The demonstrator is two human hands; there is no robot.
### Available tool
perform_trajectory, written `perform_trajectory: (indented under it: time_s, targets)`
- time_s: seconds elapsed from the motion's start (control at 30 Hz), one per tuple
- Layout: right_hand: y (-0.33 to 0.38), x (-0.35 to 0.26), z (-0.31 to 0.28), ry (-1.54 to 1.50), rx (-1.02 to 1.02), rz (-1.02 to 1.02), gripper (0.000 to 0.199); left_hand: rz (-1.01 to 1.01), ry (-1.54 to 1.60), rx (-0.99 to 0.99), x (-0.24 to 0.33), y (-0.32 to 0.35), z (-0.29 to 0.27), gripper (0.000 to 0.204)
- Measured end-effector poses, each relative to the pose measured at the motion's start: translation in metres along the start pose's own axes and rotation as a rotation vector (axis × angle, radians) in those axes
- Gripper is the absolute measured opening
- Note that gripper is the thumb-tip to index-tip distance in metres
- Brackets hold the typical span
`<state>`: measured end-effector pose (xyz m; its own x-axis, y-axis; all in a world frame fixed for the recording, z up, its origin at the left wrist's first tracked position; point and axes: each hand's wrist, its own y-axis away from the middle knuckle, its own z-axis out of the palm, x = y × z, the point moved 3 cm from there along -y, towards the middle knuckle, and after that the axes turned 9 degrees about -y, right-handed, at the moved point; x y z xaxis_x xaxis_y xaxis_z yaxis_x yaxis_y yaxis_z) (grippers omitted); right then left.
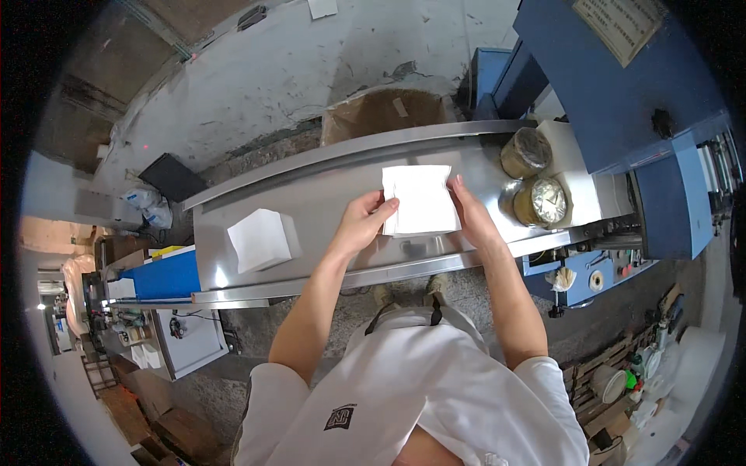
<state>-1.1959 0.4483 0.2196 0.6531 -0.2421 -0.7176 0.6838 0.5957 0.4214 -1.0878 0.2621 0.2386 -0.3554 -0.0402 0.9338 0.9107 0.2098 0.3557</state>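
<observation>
A stack of white paper (420, 200) with slightly uneven edges is held between my two hands over the metal worktable (326, 186). My left hand (364, 223) grips its left side, thumb lying on top. Along its right edge, my right hand (474, 217) presses with the fingers pointing away from me. Whether the stack touches the table I cannot tell. Farther left on the table lies a second white paper stack (260, 241), set at an angle.
Two round, metallic-looking cylinders (526, 153) stand at the table's right end, beside a blue machine (622, 101). Beyond the far raised rim sits a lined open box (388, 113). A blue bin (163, 276) adjoins the left end.
</observation>
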Motion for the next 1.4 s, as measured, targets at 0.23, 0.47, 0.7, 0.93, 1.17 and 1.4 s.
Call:
perform_trajectory:
  time_s: [0.23, 0.47, 0.7, 0.93, 1.17, 1.4]
  targets:
    - [0.008, -0.007, 0.004, 0.036, 0.042, -0.019, 0.070, 0.024, -0.088, 0.052, -0.008, -0.003, -0.004, 0.026]
    - [0.008, -0.017, 0.004, 0.475, 0.019, -0.339, 0.076, 0.053, -0.138, 0.128, -0.029, -0.012, -0.006, 0.022]
    - [0.011, -0.017, 0.005, 0.497, 0.081, -0.296, 0.072, 0.049, -0.033, 0.172, -0.016, -0.006, -0.001, 0.039]
    - [0.012, -0.021, 0.003, 0.488, 0.059, -0.283, 0.068, -0.014, 0.096, 0.231, -0.027, 0.001, -0.007, 0.069]
    - [0.013, -0.023, 0.001, 0.465, 0.038, -0.319, 0.068, 0.184, 0.099, 0.261, -0.034, 0.005, -0.026, 0.054]
    - [0.015, -0.026, 0.002, 0.472, 0.056, -0.291, 0.066, 0.091, -0.491, 0.485, -0.045, 0.016, -0.064, 0.031]
